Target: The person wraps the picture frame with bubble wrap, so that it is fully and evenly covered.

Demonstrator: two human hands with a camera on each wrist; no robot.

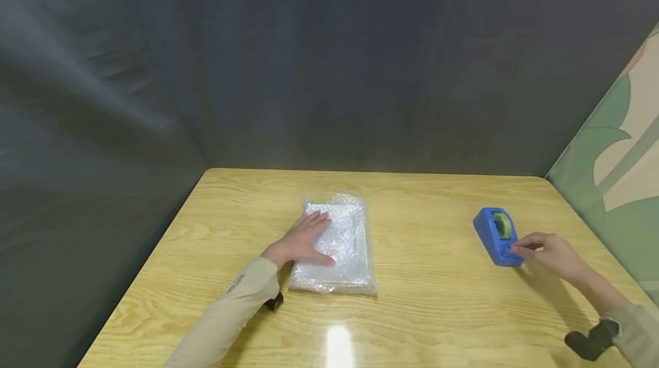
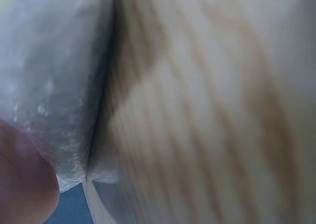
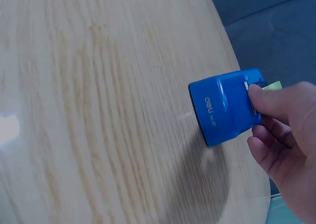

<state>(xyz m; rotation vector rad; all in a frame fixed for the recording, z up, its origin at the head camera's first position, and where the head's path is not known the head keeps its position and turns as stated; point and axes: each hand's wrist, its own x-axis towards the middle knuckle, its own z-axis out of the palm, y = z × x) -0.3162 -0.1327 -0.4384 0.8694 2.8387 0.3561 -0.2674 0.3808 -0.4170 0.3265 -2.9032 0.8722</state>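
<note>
A flat rectangular package wrapped in clear bubble wrap (image 1: 350,242) lies on the wooden table. My left hand (image 1: 305,242) rests on its left half with the fingers spread; the left wrist view shows a blurred fingertip against the wrapped edge (image 2: 54,85). Off to the right stands a blue tape dispenser (image 1: 491,236) holding a roll of greenish tape (image 1: 503,226). At the dispenser's front cutting end, my right hand (image 1: 553,253) pinches the loose end of the tape between thumb and index finger. The strip itself is mostly hidden by the thumb (image 3: 269,103).
The wooden table (image 1: 422,311) has a dark curtain (image 1: 329,70) behind it and along its left side. A green and beige patterned cloth (image 1: 618,185) hangs along the right edge. Light glares off the near part of the tabletop.
</note>
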